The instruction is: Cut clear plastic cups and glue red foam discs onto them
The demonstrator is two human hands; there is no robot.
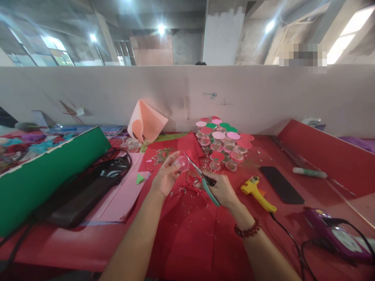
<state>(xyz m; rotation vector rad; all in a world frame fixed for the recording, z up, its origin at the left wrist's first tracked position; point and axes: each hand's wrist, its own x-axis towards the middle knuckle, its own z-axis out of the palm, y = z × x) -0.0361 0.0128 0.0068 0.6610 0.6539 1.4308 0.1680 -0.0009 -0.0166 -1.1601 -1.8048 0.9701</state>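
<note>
In the middle of the head view, my left hand [166, 177] pinches a small clear plastic cup [182, 163] with a pinkish round face. From the right, my right hand [223, 190] grips a pair of scissors [207, 190] with teal handles. The blades point up and left, their tip close to the cup's edge; whether they touch it I cannot tell. Behind my hands stands a cluster of small clear cups [225, 148] topped with pink, red and green paper discs. Small paper trimmings [187, 195] lie scattered on red sheets [187, 234] beneath my hands.
A yellow glue gun [258, 193] with a cord lies to the right, near a black phone [281, 185] and a purple power strip [336, 236]. Left are pink sheets [120, 199], a black bag [79, 195] and a green board [55, 171]. A white partition [102, 93] closes off the back.
</note>
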